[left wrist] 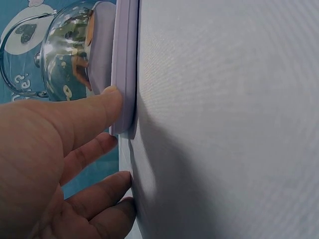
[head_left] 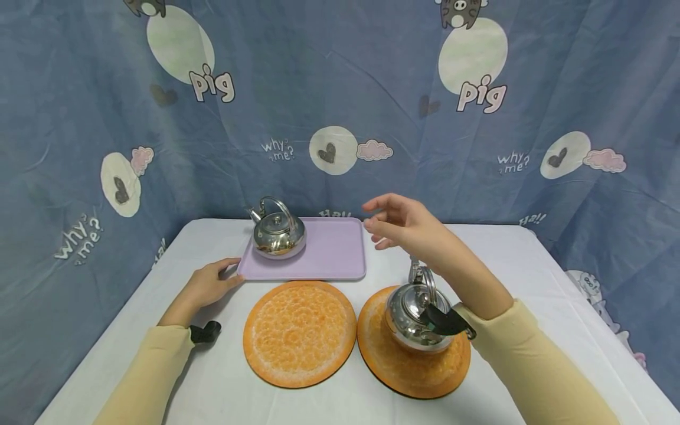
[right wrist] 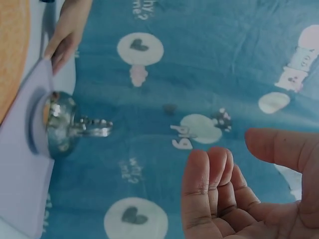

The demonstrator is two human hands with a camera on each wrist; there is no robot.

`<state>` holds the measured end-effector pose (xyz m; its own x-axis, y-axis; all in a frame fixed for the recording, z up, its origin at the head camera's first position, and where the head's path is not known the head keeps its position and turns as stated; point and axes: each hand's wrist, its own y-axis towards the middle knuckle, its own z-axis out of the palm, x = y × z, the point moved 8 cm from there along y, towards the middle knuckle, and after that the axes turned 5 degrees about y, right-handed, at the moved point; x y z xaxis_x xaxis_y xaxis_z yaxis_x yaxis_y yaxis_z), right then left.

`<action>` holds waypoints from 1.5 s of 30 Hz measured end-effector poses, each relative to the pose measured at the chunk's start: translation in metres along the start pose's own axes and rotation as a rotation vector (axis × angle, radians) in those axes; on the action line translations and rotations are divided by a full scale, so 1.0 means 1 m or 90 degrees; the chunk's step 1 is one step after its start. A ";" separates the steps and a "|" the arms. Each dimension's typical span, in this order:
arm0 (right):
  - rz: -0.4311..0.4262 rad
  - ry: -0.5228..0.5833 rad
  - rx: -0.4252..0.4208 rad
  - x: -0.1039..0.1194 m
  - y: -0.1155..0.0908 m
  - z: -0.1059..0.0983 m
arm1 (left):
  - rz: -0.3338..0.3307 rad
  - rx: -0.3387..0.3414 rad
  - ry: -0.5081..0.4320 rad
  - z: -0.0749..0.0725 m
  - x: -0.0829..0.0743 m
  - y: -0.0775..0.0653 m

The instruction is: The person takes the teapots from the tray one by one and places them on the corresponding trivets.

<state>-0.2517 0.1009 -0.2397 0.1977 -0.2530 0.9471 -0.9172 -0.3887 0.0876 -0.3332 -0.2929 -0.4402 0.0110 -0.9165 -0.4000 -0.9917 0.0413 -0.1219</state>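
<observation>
My left hand [head_left: 207, 284] touches the near left corner of a light purple tray [head_left: 336, 251]. In the left wrist view the thumb [left wrist: 102, 107] lies against the tray's edge, with the other fingers loose beside the corner. On the tray's left part stands a shiny metal kettle [head_left: 278, 233], handle up, spout to the left. My right hand [head_left: 401, 221] is raised in the air right of the tray, fingers loosely bent and holding nothing. Below that forearm a second metal kettle [head_left: 409, 319] stands on the right round mat [head_left: 382, 360], partly covered by the wrist strap.
A left round mat [head_left: 300, 333], printed like orange-brown flatbread, lies in front of the tray, beside the right one. The white-covered table [head_left: 223, 378] ends at a blue printed curtain [head_left: 265, 88] behind and at both sides. Black straps circle both wrists.
</observation>
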 end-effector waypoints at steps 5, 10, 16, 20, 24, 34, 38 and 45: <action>0.020 0.029 0.022 0.001 0.032 0.021 | 0.009 -0.004 0.003 -0.002 -0.001 -0.001; 0.048 0.049 0.023 -0.001 0.062 0.039 | 0.012 -0.010 0.004 -0.002 -0.001 -0.001; 0.074 0.072 0.023 -0.012 0.090 0.056 | 0.005 -0.007 0.004 -0.001 -0.001 -0.001; 0.087 0.085 0.029 -0.020 0.105 0.065 | 0.003 -0.005 0.004 -0.002 -0.001 -0.002; 0.088 0.096 0.033 -0.026 0.116 0.072 | 0.001 -0.002 0.004 -0.002 -0.002 -0.003; 0.099 0.128 0.018 -0.045 0.140 0.088 | 0.001 -0.007 0.006 -0.003 -0.002 -0.005; 0.103 0.132 0.003 -0.050 0.149 0.096 | 0.004 -0.009 0.006 -0.003 -0.002 -0.005; 0.101 0.109 -0.008 -0.059 0.163 0.107 | 0.008 -0.010 0.006 -0.003 -0.002 -0.003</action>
<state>-0.3758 -0.0423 -0.3145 -0.0096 -0.1559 0.9877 -0.9363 -0.3453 -0.0636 -0.3302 -0.2922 -0.4363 -0.0028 -0.9195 -0.3932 -0.9935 0.0471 -0.1032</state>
